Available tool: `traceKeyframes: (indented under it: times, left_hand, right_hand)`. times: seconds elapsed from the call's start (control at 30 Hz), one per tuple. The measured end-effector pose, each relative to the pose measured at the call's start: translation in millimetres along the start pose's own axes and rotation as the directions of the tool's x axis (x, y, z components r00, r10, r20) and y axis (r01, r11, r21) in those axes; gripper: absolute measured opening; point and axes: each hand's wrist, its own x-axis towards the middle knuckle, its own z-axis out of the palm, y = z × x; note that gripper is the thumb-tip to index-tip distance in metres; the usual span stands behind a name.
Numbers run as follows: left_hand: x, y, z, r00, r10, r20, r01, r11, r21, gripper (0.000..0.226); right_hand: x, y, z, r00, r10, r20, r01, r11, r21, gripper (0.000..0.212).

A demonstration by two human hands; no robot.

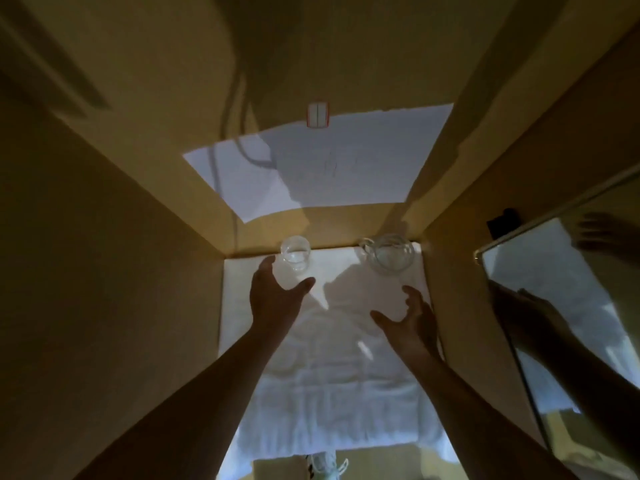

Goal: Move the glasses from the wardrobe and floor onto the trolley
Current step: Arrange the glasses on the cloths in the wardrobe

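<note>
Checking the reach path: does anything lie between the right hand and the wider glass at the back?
Head view: nothing; only bare white liner separates the right hand from the wider glass.

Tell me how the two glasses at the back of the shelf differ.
The left glass is narrower; the right glass is wider and looks like it has a handle on its left side, which the left glass lacks. The left hand is almost at the left glass, fingers spread either side of it; the right hand is farther short of the right glass. Both are clear, upright, and stand on the white liner against the back wall.
</note>
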Motion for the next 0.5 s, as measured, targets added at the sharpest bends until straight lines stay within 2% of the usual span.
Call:
traceKeyframes:
  times: [0.13,0.27,0.5]
  left_hand:
    - [45.8,-32.3,28.5,0.999,-0.029,-0.032,0.028,0.999,-0.029,0.098]
    - [83.9,-56.6,48.2,0.999,-0.012,-0.032,0.009,0.997,-0.08,0.107]
    - [100.5,-71.8,72.4,0.992,0.123,-0.042,-0.127,0.986,-0.109,0.097]
  right_hand:
    - [56.8,23.9,26.5,0.997,0.061,-0.056,-0.055,0.992,0.114,0.104]
    - [104.8,41.7,52.7,0.991,0.055,-0.124,-0.02,0.964,0.266,0.11]
    - [145.4,50.9,69.4,0.981,-0.084,-0.175,0.162,0.854,0.494,0.117]
